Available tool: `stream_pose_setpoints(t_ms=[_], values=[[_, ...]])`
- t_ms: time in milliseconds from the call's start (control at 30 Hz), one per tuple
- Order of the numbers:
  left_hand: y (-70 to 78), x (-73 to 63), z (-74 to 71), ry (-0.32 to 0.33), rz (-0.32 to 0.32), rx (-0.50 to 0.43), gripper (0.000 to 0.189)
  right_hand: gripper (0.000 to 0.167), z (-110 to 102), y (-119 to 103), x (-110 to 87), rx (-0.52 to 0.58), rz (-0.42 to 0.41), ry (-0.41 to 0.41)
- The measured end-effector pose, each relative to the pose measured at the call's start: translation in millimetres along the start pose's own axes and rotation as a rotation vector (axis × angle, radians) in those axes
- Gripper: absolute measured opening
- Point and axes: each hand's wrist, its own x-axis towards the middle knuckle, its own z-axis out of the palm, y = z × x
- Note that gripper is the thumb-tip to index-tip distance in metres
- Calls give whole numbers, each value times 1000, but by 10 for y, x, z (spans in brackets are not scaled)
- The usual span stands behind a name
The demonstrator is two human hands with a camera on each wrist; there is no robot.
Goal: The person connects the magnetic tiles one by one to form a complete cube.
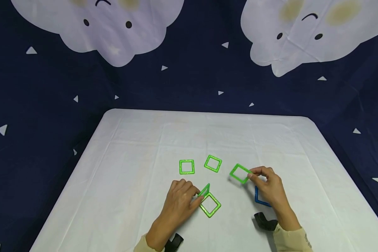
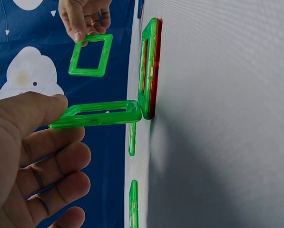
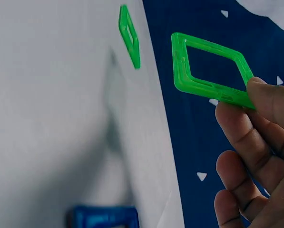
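My left hand (image 1: 181, 199) pinches a green square frame tile (image 2: 118, 117) between thumb and forefinger. That tile stands on edge against the upper-left side of a flat green square tile (image 1: 215, 210). A red layer (image 2: 155, 76) shows beneath the flat tile in the left wrist view. To the right, my right hand (image 1: 272, 187) holds another green square tile (image 3: 213, 91) by one corner, raised above the table, its other fingers loosely curled. Partly hidden under this hand, a blue frame piece (image 1: 256, 195) lies on the table.
Two more green square tiles lie farther back on the white-covered table (image 1: 129, 175), one at the left (image 1: 187, 173) and one nearer the middle (image 1: 211, 169). A dark blue curtain (image 1: 189, 87) with white clouds and triangles hangs behind the table's far edge.
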Motion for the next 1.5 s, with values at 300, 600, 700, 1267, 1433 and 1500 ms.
stream_pose_setpoints(t_ms=[300, 600, 700, 1267, 1433, 1500], values=[[-6, -16, 10, 21, 12, -2, 18, 10, 167, -160, -245, 15, -43, 64], [9, -32, -7, 14, -2, -22, 16, 11, 367, -272, -465, -31, -51, 145], [10, -32, -4, 17, -3, -30, 16, 12, 411, -299, -526, -41, -23, 140], [15, -5, -30, 3, -19, -16, 15, 17, 530, -370, -656, -38, -36, 179], [15, 3, -27, 2, -19, -19, 16, 20, 561, -369, -671, -35, -85, 191], [15, 6, -28, 3, -17, -21, 16, 22, 574, -367, -674, -28, -119, 204]])
